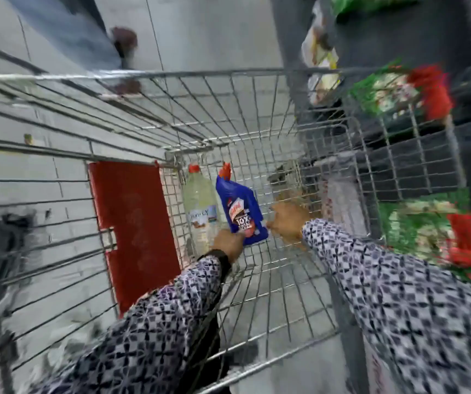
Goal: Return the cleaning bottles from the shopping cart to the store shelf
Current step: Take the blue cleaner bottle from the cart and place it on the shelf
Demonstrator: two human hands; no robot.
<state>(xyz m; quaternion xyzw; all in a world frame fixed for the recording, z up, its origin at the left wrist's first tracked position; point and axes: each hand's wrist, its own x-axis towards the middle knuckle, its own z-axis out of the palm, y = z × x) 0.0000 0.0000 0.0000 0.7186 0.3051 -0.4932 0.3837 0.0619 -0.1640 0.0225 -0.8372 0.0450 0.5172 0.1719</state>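
Observation:
Two bottles lie at the bottom of the wire shopping cart (257, 89): a blue cleaner bottle (238, 206) with a red angled cap, and a clear pale bottle (198, 200) with a red cap to its left. My left hand (228, 244) is down in the cart at the base of both bottles, touching the blue one's lower corner; its grip is blurred. My right hand (288, 220) reaches in just right of the blue bottle's base, fingers curled, touching or nearly touching it. Both arms wear patterned sleeves.
A red plastic flap (132, 223) lies on the cart's left side. The store shelf on the right holds green and red packets (427, 231) and more packets (399, 92) further along. Grey tiled floor lies to the left and ahead.

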